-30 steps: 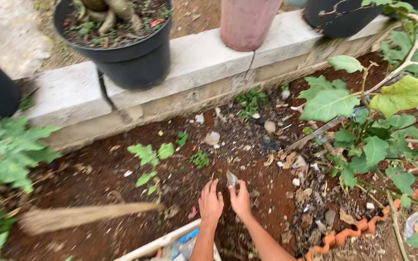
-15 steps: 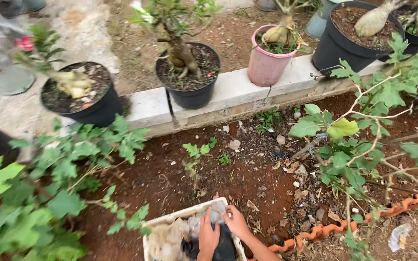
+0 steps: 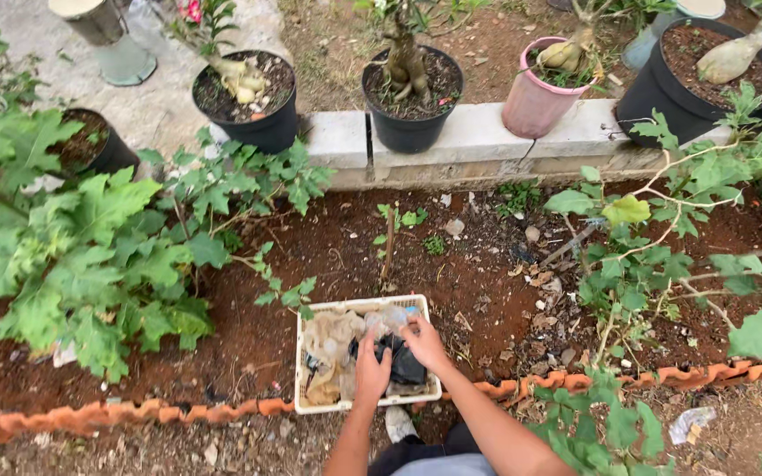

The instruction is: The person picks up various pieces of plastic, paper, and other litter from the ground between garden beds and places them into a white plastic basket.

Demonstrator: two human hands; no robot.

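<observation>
A white plastic basket (image 3: 301, 366) sits on red-brown soil, filled with crumpled pale plastic wrappers (image 3: 328, 348) and a black plastic bag (image 3: 405, 368). My left hand (image 3: 370, 370) lies flat, fingers spread, on the litter beside the black bag. My right hand (image 3: 422, 342) reaches into the basket's far right corner, fingertips pinched on a clear plastic scrap (image 3: 396, 317). Both forearms come in from the bottom edge.
A wavy orange edging strip (image 3: 134, 414) runs along the near side of the bed. Big-leafed plants (image 3: 90, 256) crowd the left and a thin-branched shrub (image 3: 654, 256) the right. A concrete curb (image 3: 478, 141) behind carries black pots (image 3: 410, 115) and a pink pot (image 3: 535, 101).
My hands lifted a small pale scrap from the soil and carried it back to the basket. The view swung left and pulled back, and both hands are now down in the basket.
</observation>
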